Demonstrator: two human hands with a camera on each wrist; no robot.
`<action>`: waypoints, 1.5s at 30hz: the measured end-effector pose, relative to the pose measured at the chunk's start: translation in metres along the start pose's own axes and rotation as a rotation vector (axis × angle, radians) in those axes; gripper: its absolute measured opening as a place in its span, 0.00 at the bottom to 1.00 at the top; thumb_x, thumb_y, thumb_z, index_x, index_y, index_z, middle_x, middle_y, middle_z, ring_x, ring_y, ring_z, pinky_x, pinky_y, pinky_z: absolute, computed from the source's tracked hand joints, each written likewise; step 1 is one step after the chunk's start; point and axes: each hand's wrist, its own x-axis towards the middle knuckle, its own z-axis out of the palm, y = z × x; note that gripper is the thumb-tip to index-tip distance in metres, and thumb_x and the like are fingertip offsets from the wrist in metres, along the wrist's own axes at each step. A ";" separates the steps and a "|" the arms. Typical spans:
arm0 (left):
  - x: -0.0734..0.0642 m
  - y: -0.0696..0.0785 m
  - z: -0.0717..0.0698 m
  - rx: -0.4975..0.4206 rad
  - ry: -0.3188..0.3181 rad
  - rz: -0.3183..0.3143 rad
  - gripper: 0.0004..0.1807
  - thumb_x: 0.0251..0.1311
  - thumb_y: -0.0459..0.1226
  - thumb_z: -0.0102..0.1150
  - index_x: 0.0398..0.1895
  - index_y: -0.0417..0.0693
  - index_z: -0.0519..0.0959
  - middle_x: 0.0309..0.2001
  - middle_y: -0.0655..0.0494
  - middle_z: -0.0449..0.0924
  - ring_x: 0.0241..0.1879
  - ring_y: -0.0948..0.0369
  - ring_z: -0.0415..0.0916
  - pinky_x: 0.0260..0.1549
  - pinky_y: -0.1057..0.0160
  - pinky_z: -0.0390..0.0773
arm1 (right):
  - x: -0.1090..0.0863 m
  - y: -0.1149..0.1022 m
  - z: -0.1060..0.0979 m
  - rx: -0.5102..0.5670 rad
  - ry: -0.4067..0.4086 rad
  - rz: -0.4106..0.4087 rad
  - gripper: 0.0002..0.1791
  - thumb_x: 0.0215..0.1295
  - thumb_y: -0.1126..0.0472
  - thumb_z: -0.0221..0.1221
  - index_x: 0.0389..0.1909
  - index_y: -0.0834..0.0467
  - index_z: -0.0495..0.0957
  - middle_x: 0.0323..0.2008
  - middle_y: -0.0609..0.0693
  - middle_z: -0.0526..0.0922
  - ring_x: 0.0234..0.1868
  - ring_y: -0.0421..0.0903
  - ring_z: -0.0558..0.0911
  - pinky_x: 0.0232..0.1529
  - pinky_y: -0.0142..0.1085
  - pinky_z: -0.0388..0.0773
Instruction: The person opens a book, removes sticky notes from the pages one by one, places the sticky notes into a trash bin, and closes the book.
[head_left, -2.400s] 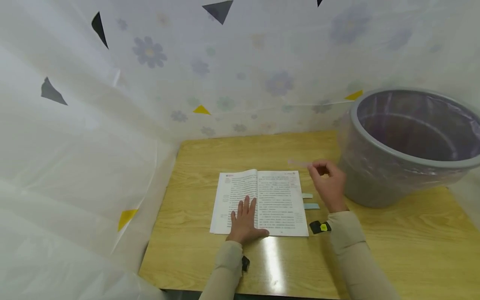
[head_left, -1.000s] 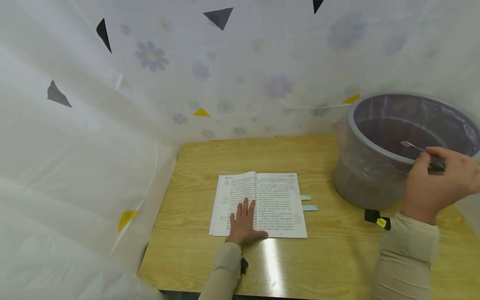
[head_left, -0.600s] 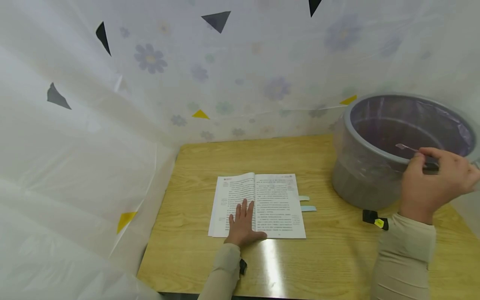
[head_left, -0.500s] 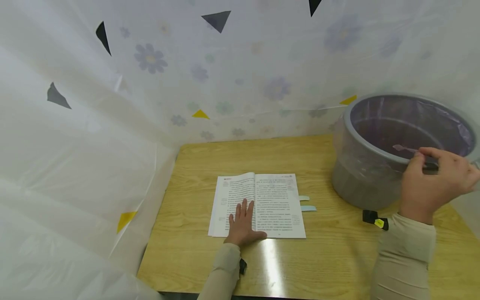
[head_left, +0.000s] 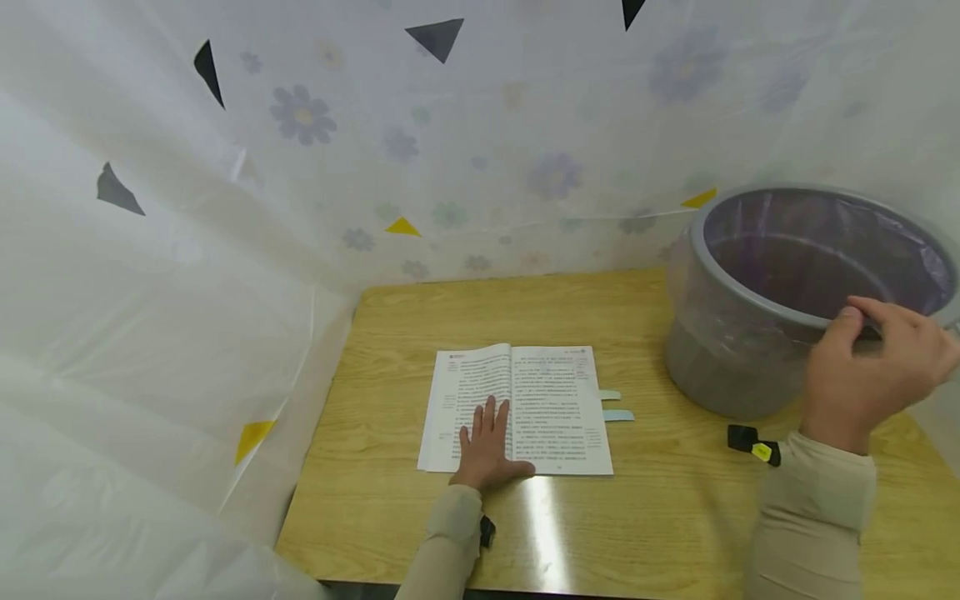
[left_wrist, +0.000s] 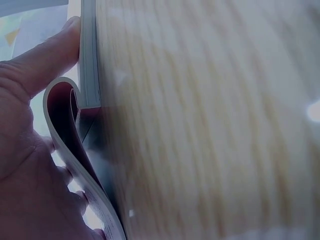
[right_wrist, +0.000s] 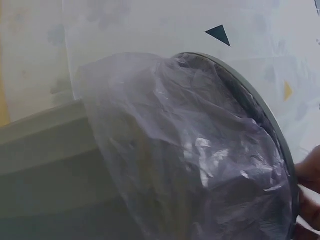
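An open book [head_left: 558,400] with printed pages lies on the wooden table. My left hand [head_left: 486,450] rests on its left page and lower middle, fingers spread and thumb toward the right page. In the left wrist view the book's pages [left_wrist: 90,60] bulge in a curl under the palm. My right hand [head_left: 873,367] is held at the near rim of a large grey bin [head_left: 731,367], thumb and index finger close together. No strip shows at its fingertips. In the right wrist view the right fingers [right_wrist: 311,172] appear at the rim, partly cut off.
A translucent plastic liner [right_wrist: 200,140] is folded over the bin's rim. Pale green [head_left: 610,395] and pale blue page flags [head_left: 618,415] stick out of the book's right edge. White sheeting [head_left: 480,125] with flowers encloses the table [head_left: 405,542] at the back and left.
The right hand moved from beside the book to the bin's rim. The thin pinkish strip it pinched over the opening is out of sight now. The left hand stayed on the book.
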 end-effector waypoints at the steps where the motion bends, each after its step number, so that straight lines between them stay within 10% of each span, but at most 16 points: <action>1: 0.000 0.000 0.001 0.003 0.000 -0.001 0.65 0.45 0.57 0.75 0.81 0.55 0.43 0.82 0.51 0.33 0.81 0.46 0.33 0.74 0.32 0.40 | -0.003 -0.002 0.000 0.035 0.044 -0.011 0.16 0.68 0.58 0.54 0.36 0.61 0.88 0.38 0.21 0.72 0.47 0.28 0.71 0.71 0.35 0.56; 7: 0.002 -0.001 0.006 0.012 0.000 0.000 0.66 0.44 0.58 0.75 0.81 0.56 0.42 0.82 0.51 0.33 0.81 0.46 0.33 0.73 0.31 0.41 | -0.040 -0.009 0.005 0.430 0.230 -0.068 0.13 0.55 0.67 0.54 0.24 0.72 0.84 0.28 0.33 0.81 0.35 0.29 0.77 0.52 0.28 0.70; 12: 0.002 -0.002 0.002 0.010 0.011 0.004 0.66 0.44 0.57 0.75 0.81 0.55 0.43 0.82 0.50 0.33 0.81 0.45 0.33 0.73 0.31 0.41 | -0.093 0.009 0.010 0.617 0.017 -0.039 0.11 0.54 0.72 0.55 0.23 0.77 0.82 0.23 0.31 0.81 0.27 0.25 0.76 0.36 0.21 0.68; 17: 0.004 -0.003 0.001 0.011 0.010 0.012 0.66 0.44 0.57 0.75 0.81 0.56 0.42 0.82 0.51 0.32 0.81 0.45 0.32 0.73 0.31 0.40 | -0.133 0.055 0.016 0.513 -0.423 -0.081 0.07 0.59 0.75 0.58 0.31 0.74 0.84 0.30 0.28 0.79 0.29 0.23 0.74 0.35 0.18 0.68; 25: 0.001 -0.003 0.003 -0.006 -0.004 -0.004 0.66 0.43 0.56 0.76 0.81 0.53 0.44 0.82 0.49 0.34 0.81 0.45 0.33 0.73 0.31 0.40 | -0.162 0.090 0.020 0.197 -0.920 0.133 0.10 0.70 0.61 0.59 0.45 0.58 0.85 0.33 0.39 0.85 0.31 0.21 0.75 0.31 0.18 0.72; 30: 0.001 -0.002 0.002 -0.002 0.011 0.012 0.66 0.43 0.57 0.76 0.81 0.52 0.44 0.82 0.48 0.34 0.81 0.44 0.34 0.73 0.30 0.42 | -0.170 0.103 0.030 0.174 -0.998 0.170 0.12 0.72 0.60 0.56 0.47 0.62 0.84 0.40 0.61 0.87 0.33 0.21 0.74 0.35 0.18 0.71; 38: 0.001 -0.003 0.000 0.010 0.009 0.004 0.65 0.44 0.58 0.75 0.81 0.55 0.43 0.82 0.50 0.34 0.81 0.45 0.33 0.74 0.32 0.41 | -0.183 0.110 0.043 0.084 -1.059 0.114 0.11 0.71 0.60 0.58 0.46 0.59 0.84 0.44 0.57 0.88 0.35 0.20 0.71 0.37 0.17 0.69; 45: 0.000 -0.002 0.002 0.005 0.012 0.011 0.65 0.44 0.58 0.75 0.81 0.53 0.44 0.82 0.49 0.34 0.81 0.45 0.34 0.74 0.32 0.42 | -0.181 0.087 0.057 -0.009 -1.140 0.027 0.14 0.71 0.61 0.55 0.50 0.62 0.84 0.44 0.60 0.86 0.44 0.52 0.80 0.47 0.45 0.74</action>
